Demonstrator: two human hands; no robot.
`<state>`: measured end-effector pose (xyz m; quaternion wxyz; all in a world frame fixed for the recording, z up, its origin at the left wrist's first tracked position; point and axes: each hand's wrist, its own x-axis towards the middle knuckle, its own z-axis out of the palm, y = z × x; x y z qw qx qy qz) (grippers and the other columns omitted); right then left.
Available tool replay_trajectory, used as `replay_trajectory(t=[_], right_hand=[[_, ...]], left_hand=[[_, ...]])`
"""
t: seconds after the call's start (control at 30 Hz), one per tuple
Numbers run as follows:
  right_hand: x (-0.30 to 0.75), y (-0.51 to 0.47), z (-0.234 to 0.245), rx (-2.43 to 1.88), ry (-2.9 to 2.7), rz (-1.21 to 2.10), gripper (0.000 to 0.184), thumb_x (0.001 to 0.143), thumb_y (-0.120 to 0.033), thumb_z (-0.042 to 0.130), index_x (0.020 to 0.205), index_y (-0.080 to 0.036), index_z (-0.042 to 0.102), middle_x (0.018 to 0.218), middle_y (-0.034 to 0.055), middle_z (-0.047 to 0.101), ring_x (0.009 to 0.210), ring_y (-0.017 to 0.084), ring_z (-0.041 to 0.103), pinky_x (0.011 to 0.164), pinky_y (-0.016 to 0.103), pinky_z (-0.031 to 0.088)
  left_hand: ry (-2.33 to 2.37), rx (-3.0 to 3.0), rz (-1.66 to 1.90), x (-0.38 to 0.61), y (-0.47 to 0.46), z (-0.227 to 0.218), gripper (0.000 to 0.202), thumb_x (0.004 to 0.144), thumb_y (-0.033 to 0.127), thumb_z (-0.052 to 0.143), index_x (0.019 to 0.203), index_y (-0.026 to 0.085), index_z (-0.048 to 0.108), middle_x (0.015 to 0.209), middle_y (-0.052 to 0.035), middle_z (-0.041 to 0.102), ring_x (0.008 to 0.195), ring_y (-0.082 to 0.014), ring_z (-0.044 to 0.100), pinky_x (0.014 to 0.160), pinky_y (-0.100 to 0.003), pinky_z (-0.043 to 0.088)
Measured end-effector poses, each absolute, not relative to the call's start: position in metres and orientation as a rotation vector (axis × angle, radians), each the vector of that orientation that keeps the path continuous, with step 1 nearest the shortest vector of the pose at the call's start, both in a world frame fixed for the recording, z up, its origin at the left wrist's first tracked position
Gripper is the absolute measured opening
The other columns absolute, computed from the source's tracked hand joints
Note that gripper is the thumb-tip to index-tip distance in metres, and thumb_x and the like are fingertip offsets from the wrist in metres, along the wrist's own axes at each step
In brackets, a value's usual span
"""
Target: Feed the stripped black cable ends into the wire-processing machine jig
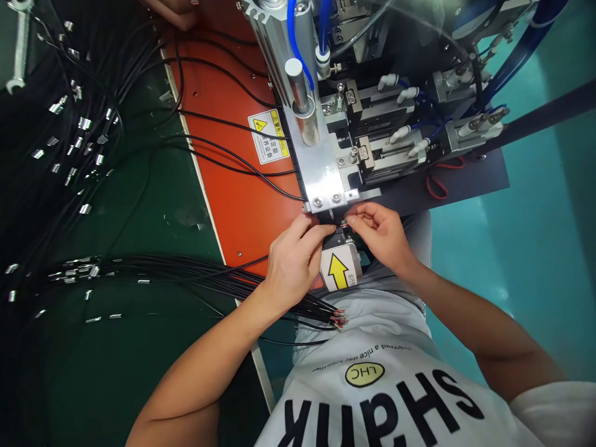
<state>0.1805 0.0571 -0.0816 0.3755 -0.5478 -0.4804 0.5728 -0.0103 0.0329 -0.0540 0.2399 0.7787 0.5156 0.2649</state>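
At the near end of the machine (321, 177), my left hand (298, 257) is closed, thumb and index finger together, around a black cable (251, 262) that runs in from the left; most of the grip is hidden. Opposite it, my right hand (379, 233) pinches the thin coloured wires (344, 224) at the cable's end. Both sets of fingertips meet just below the metal block, above a fixture with a yellow arrow label (338, 271). By my lap lies a bundle of black cables (307, 304) with stripped, coloured wire ends.
An orange base plate (223, 186) carries a warning label (269, 136), and several cables cross it into the machine. Many cables with metal connectors (84, 123) lie on the green table (153, 211). A wrench (19, 46) and another person's hand (174, 12) are at the upper left.
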Motion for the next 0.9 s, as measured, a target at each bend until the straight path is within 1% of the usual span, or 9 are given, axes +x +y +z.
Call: replay_trajectory(t=[0.17,0.23,0.3,0.43,0.7,0.8,0.9], right_hand=[[0.179,0.050,-0.076,-1.497,-1.750,0.740,0.007,0.091,-0.021,0.060,0.089,-0.019,0.066,0.072,-0.0014,0.063,0.054,0.010,0.048,0.059,0.027,0.041],[0.179,0.049,-0.074,-1.472,-1.838,0.590,0.007,0.092,-0.020,0.060,0.089,-0.019,0.066,0.071,-0.0017,0.063,0.054,0.010,0.049,0.059,0.027,0.040],[0.179,0.048,-0.074,-1.455,-1.875,0.515,0.006,0.092,-0.020,0.060,0.088,-0.019,0.066,0.067,-0.0026,0.062,0.053,0.010,0.050,0.058,0.027,0.040],[0.180,0.048,-0.074,-1.469,-1.871,0.495,0.006,0.090,-0.020,0.063,0.086,-0.020,0.067,0.065,-0.0025,0.062,0.054,0.011,0.053,0.059,0.027,0.042],[0.179,0.048,-0.076,-1.445,-1.786,0.613,0.006,0.087,-0.018,0.064,0.083,-0.021,0.068,0.071,-0.0014,0.066,0.055,0.011,0.055,0.060,0.028,0.046],[0.179,0.051,-0.073,-1.404,-1.760,0.748,0.006,0.088,-0.019,0.063,0.085,-0.021,0.068,0.074,-0.0006,0.066,0.056,0.011,0.054,0.060,0.028,0.047],[0.182,0.054,-0.070,-1.381,-1.721,0.922,0.008,0.090,-0.023,0.062,0.089,-0.021,0.070,0.079,0.0012,0.068,0.059,0.013,0.054,0.060,0.029,0.047]], left_hand=[[1.415,2.142,0.731,-0.011,0.033,-0.055,0.026,0.095,0.012,0.046,0.108,0.018,0.067,0.093,-0.0061,0.058,0.084,-0.0157,0.059,0.070,-0.026,0.049],[1.417,2.141,0.728,-0.011,0.032,-0.056,0.026,0.095,0.012,0.046,0.108,0.018,0.068,0.093,-0.0062,0.058,0.083,-0.0155,0.059,0.070,-0.026,0.049],[1.419,2.140,0.724,-0.011,0.032,-0.056,0.026,0.095,0.013,0.046,0.108,0.018,0.068,0.093,-0.0062,0.058,0.083,-0.0154,0.059,0.070,-0.026,0.049],[1.422,2.141,0.722,-0.011,0.032,-0.056,0.026,0.096,0.014,0.046,0.108,0.018,0.068,0.093,-0.0063,0.058,0.083,-0.0154,0.059,0.070,-0.026,0.049],[1.416,2.142,0.727,-0.013,0.032,-0.057,0.026,0.096,0.014,0.045,0.109,0.019,0.067,0.095,-0.0068,0.059,0.085,-0.0159,0.060,0.070,-0.026,0.050],[1.416,2.143,0.725,-0.013,0.033,-0.056,0.026,0.096,0.014,0.045,0.109,0.019,0.067,0.095,-0.0068,0.060,0.084,-0.0158,0.060,0.069,-0.026,0.049],[1.418,2.140,0.722,-0.013,0.033,-0.055,0.026,0.096,0.014,0.045,0.109,0.019,0.067,0.094,-0.0066,0.060,0.083,-0.0157,0.060,0.068,-0.026,0.049]])
